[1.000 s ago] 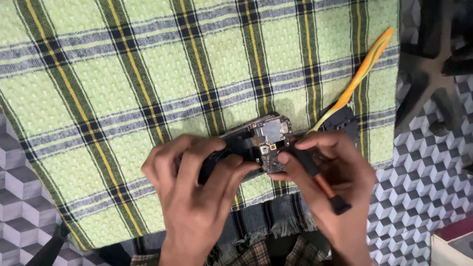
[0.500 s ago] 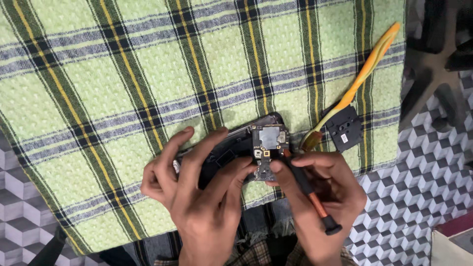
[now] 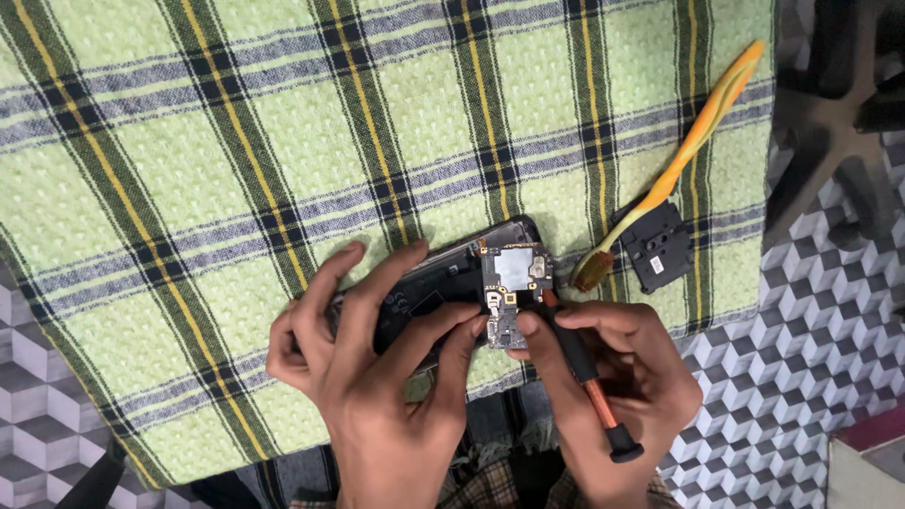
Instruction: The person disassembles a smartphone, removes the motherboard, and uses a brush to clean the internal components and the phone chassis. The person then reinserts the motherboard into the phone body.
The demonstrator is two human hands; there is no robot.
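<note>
My left hand (image 3: 377, 377) is wrapped around an opened phone (image 3: 443, 287) with its back cover off, fingers spread over the dark body and pinning it against the green plaid cloth (image 3: 236, 160). My right hand (image 3: 613, 396) is closed on a small screwdriver (image 3: 586, 377) with a black and orange handle. Its tip sits at the circuit board (image 3: 514, 283) at the phone's upper end, directly between the two hands. I can't tell whether the tip is seated in a screw; the thumb and forefinger hide the contact point.

Risks as I read them:
- If the tip slips off, it could skate across the bare board and scratch parts. The cause would be a tilted shaft, and it does look angled back toward my right wrist.
- The cloth is soft and textured. A loosened screw could fall into the weave or roll off the near edge under my wrists, where the cloth ends.
- Left fingertips lie close to the board's edge. Pressing there could flex it.
- The phone rests near the cloth's near edge, so a hard push could shift it toward me.

Just beyond my right hand lies a toothbrush (image 3: 679, 160) with an orange and yellow handle. Touching it is a small black square part (image 3: 657, 247). Both are close enough for a knuckle to knock.
</note>
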